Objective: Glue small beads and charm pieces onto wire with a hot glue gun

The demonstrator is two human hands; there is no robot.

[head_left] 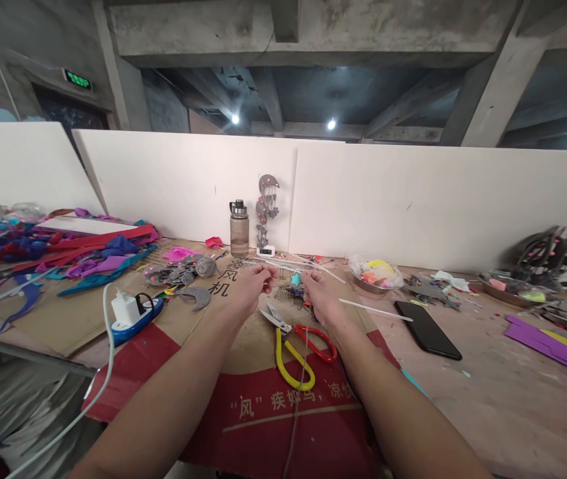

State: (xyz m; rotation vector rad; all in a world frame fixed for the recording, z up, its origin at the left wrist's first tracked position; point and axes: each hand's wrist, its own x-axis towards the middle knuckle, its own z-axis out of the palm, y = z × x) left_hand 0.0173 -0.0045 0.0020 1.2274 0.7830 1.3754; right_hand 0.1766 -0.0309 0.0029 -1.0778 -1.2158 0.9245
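Your left hand [257, 285] is above the cardboard [243, 346], thumb and fingertips pressed together; anything between them is too small to make out. Your right hand [319, 293] is just across from it, a gap between the two, fingertips pinched at the edge of a teal star [296, 279]. Star sits on the side facing your left hand, around the middle of the cardboard's width.

Scissors [286, 328] lie below and between your hands, blades apart, tips toward your left hand, one yellow loop and one red loop toward the tabletop's [502, 399] near edge. A thin grey cord [297, 406] crosses the loops and runs down to that edge. Cardboard's red printed part reaches the near edge too.

Right of your right hand: a white strip [375, 309], one end over the black phone [427, 329]. Behind that, toward the far edge, a bowl [373, 286] with plastic wrap and something yellow in it.

Far edge, by the white panels: bottle [239, 229] upright, small white clock [265, 251] just beside it, a grey hanging ornament [264, 209] with pink dots rising behind the clock.

Left of your left hand: grey yarn ball [206, 265], a grey crescent [198, 297], blue power strip [138, 322] with a white plug [126, 309] in it. Colored fabric strips [108, 246] pile up toward the tabletop's far left corner.
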